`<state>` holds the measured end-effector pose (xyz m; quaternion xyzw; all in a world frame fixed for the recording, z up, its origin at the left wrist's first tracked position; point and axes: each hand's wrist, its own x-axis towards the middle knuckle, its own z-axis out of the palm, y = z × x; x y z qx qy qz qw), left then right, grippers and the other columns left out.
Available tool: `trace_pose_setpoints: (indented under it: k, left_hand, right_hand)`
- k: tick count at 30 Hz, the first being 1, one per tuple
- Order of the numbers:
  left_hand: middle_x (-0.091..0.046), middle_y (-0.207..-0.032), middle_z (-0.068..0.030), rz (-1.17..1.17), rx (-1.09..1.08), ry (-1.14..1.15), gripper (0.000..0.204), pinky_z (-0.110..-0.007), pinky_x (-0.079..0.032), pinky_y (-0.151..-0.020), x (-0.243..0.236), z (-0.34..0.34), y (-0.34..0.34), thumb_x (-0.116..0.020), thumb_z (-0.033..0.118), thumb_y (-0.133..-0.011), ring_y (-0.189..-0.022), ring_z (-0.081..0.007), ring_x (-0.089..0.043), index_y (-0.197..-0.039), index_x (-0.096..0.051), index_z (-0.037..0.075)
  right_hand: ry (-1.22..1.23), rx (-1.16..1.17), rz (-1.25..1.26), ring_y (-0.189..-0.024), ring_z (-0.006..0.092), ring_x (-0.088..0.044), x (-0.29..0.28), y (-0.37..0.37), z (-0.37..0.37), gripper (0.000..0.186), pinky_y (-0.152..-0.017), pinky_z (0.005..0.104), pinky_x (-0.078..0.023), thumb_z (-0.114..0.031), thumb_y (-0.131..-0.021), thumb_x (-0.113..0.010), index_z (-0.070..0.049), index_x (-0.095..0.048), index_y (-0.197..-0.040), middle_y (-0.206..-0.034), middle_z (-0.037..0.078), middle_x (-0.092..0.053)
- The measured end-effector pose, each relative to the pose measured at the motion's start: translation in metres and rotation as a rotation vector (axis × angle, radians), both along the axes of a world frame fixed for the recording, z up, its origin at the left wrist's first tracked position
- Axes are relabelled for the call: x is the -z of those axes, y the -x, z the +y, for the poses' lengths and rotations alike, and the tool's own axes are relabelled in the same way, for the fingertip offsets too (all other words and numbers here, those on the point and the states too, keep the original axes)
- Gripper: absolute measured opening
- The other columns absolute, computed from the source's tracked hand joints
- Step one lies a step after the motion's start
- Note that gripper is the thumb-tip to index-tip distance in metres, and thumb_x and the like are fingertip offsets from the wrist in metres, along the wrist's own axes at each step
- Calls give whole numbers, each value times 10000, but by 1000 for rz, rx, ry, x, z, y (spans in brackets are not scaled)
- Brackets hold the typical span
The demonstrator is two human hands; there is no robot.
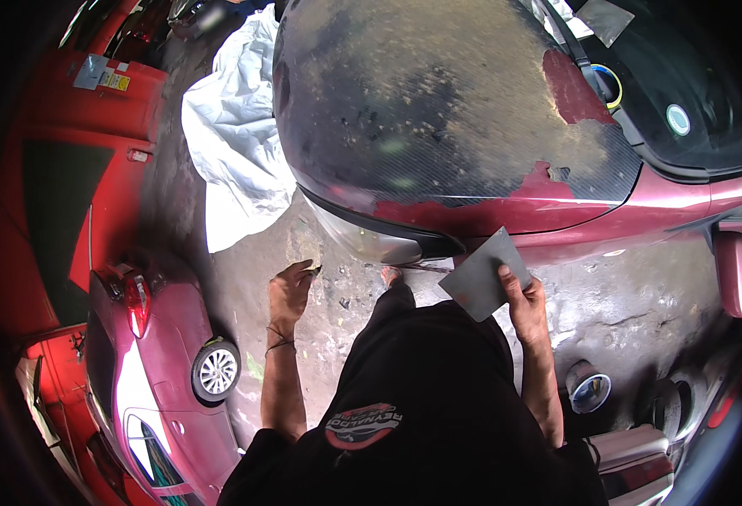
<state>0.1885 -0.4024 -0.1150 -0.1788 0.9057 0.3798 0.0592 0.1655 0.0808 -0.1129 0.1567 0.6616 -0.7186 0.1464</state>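
From here I lose the far part of the hood (pixel 438 110) past the upper edge. Below the hood, I can't make out the small thing (pixel 314 269) pinched in the left grip (pixel 289 295); the plate (pixel 482 278) hides most of the right grip's (pixel 528 310) fingers from me. A dark trouser leg (pixel 395 309) covers most of a foot (pixel 391 275). Left of the hood, I see the maroon car (pixel 164 371) cut off by the lower edge.

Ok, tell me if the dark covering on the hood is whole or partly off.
Partly off: the dark covering spans most of the hood, but maroon paint shows past its ragged edges.
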Motion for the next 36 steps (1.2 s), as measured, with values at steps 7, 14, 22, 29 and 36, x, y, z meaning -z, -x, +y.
trace_pose_setpoints:
  k: [7, 14, 22, 29, 36]
  left_hand:
    - [-799, -969, -121, -187, 36, -155, 237, -282, -591, -777, 20, -45, 46, -738, -5, -973, -835, -156, -727, -1203, -758, -60]
    - [-807, -1060, -143, -144, 334, -322, 286, -283, -591, -833, 87, -117, 56, -646, -10, -985, -927, -150, -749, -1252, -738, -55]
    - [-759, -759, -123, -267, 458, -259, 149, -358, -567, -650, 88, -130, 61, -725, 133, -984, -694, -233, -753, -1005, -781, -3]
    - [-689, -707, -115, -35, 405, -48, 204, -394, -535, -613, 102, -165, 48, -650, 92, -963, -608, -238, -688, -1150, -698, 28]
    - [-798, -912, -164, -107, 296, -147, 171, -410, -591, -792, 145, -168, 16, -678, 132, -956, -858, -312, -782, -1069, -732, 15]
  right_hand:
    - [62, 53, -41, -959, 116, -678, 16, -5, -74, 431, -885, 318, -540, -402, -1056, -740, 17, -776, -1151, -1000, 40, -774]
    - [171, 205, -76, -922, 139, -730, 40, -3, -187, 338, -753, 312, -604, -303, -1008, -802, -8, -783, -1174, -1049, 61, -791]
    - [194, 505, -35, -901, 168, -748, 83, 7, -281, 355, -738, 346, -649, -334, -985, -831, -23, -794, -1151, -1061, 73, -795]
    - [-131, 357, 71, -855, 164, -749, 85, 24, -265, 409, -724, 343, -648, -361, -1001, -809, 19, -775, -1149, -983, 80, -787]
    - [125, 482, 65, -842, 171, -738, 76, 29, -267, 401, -684, 340, -651, -363, -1006, -803, -2, -764, -1176, -1038, 85, -770]
